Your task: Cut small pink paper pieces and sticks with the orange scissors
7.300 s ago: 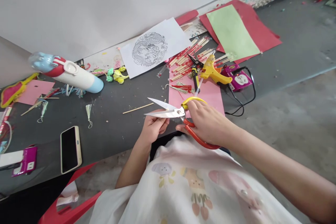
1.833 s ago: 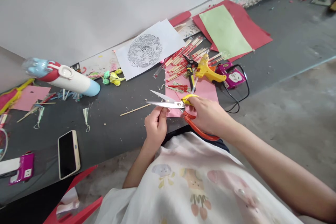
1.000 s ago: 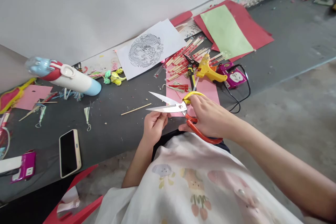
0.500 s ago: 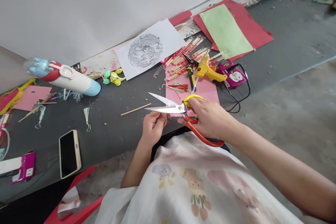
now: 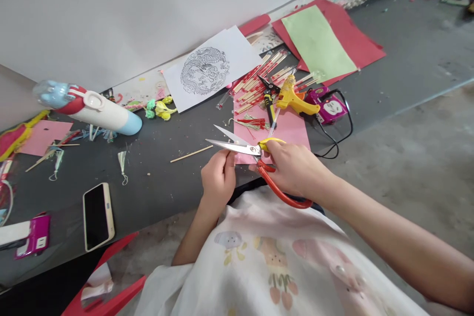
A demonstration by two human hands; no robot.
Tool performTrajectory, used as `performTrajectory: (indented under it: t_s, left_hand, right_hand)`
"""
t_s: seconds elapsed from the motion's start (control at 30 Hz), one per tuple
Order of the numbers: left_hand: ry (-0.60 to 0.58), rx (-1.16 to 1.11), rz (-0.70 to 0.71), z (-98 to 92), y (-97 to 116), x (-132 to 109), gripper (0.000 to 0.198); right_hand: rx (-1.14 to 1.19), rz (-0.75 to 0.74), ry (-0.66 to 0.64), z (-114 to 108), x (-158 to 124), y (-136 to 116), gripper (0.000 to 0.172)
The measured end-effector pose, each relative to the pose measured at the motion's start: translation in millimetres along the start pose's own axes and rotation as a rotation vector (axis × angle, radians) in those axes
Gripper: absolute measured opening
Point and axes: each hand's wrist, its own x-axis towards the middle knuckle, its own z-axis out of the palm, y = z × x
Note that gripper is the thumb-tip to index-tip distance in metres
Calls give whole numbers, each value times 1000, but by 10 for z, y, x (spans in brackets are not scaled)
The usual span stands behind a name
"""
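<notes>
My right hand (image 5: 292,165) grips the scissors (image 5: 242,147), which have one yellow and one red handle. Their blades are spread and point left, over the fingertips of my left hand (image 5: 219,175). The left fingers are pinched together close below the lower blade; what they hold is too small or hidden to make out. Under the blades lies a pink sheet (image 5: 292,133) with a red-and-green tassel (image 5: 254,122) on it. A thin wooden stick (image 5: 191,153) rests on the grey table just left of the blade tips.
A yellow glue gun (image 5: 296,98), black-and-yellow pliers (image 5: 269,101) and several wrapped sticks (image 5: 255,81) lie beyond my hands. A dragon print (image 5: 205,71) leans behind. At left are a bottle (image 5: 99,111), a phone (image 5: 98,217) and a pale tassel (image 5: 122,167). Red and green paper (image 5: 318,42) lies back right.
The scissors have tilted slightly, their blade tips rising and shifting a little right. My left hand has turned and moved slightly up, with its fingers still pinched.
</notes>
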Motion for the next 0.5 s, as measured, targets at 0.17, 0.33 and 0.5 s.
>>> performTrajectory:
  t_s: [0.17, 0.33, 0.5]
  left_hand:
    - [150, 262, 183, 97, -61, -21, 26]
    - [54, 138, 85, 50, -4, -14, 27]
    - [23, 28, 23, 15, 67, -11, 29]
  right_hand:
    - [38, 39, -36, 31, 3, -23, 47]
    - [45, -104, 10, 73, -18, 31, 50]
    - [59, -138, -12, 63, -34, 71, 50]
